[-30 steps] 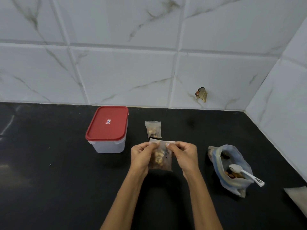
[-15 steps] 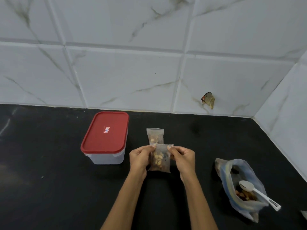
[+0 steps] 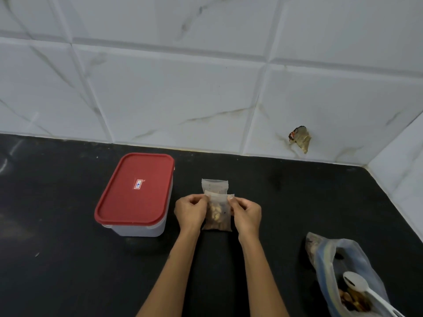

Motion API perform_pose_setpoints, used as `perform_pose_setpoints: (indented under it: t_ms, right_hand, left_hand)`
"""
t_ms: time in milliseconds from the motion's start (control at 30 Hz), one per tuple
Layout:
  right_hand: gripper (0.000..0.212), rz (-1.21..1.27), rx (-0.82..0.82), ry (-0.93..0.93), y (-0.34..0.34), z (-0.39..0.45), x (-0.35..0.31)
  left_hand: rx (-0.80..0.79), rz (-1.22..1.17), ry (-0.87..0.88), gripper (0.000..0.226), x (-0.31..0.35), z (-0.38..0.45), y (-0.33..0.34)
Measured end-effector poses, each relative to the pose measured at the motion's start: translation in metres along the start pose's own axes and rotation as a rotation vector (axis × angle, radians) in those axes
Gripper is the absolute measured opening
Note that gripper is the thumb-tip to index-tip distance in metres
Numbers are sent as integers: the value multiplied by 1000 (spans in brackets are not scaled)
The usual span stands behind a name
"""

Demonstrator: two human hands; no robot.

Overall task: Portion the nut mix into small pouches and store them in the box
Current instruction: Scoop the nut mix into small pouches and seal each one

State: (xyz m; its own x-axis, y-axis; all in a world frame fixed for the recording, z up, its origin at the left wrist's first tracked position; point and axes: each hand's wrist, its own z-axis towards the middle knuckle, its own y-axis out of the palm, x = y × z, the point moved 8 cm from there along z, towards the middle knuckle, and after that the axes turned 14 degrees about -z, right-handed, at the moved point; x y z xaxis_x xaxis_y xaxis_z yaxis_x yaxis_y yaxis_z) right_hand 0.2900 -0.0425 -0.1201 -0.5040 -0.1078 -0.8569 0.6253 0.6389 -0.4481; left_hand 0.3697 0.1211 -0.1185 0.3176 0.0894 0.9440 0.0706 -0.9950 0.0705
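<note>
Black counter (image 3: 68, 271), left hand (image 3: 191, 210) and right hand (image 3: 246, 212) still pinching pouch (image 3: 217, 213) top — fingertips now closer

Setting: a home kitchen. Indicators: a black stone tabletop (image 3: 68, 259) set into a corner of white marble-look wall tiles (image 3: 174, 92), a red-lidded plastic food box (image 3: 135, 195), and a zip bag (image 3: 350, 277) of nuts holding a white spoon (image 3: 357, 284).
</note>
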Motion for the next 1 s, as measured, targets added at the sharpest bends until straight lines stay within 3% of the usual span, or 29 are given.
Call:
perform_pose_setpoints:
  t_ms: [200, 367, 500, 633, 833, 1000]
  right_hand:
    - [23, -238, 60, -157, -2, 1, -13]
    - [31, -263, 58, -174, -7, 7, -20]
    - [44, -280, 37, -128, -9, 27, -28]
    - [53, -267, -59, 54, 6, 59, -24]
    - [38, -262, -262, 174, 19, 79, -25]
    - [14, -221, -359, 112, 24, 76, -31]
  left_hand:
    - [-25, 70, -3, 7, -3, 14, -3]
    - [-65, 144, 55, 14, 3, 24, -2]
    - [-38, 121, 103, 16, 15, 34, 5]
    - [-57, 115, 98, 32, 23, 47, 22]
    - [-63, 155, -52, 73, 17, 69, 33]
    - [-81, 45, -177, 80, 3, 79, 34]
